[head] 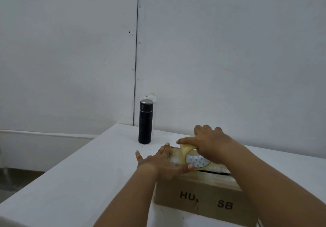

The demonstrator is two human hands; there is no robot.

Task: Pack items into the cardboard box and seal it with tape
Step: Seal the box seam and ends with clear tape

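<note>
A brown cardboard box (199, 196) with black letters on its near side stands on the white table (79, 177). Its top flaps are folded down, with a dark gap between them at the right. My left hand (161, 163) lies flat on the box's left end, fingers straight, the thumb touching the tape roll. My right hand (211, 145) grips a roll of clear yellowish tape (193, 159) that rests on the box top. A strip of shiny tape lies along the top under the roll.
A black cylindrical flask (145, 122) with a silver cap stands upright on the table behind and to the left of the box. A grey wall rises close behind the table. The table's left edge drops to the floor.
</note>
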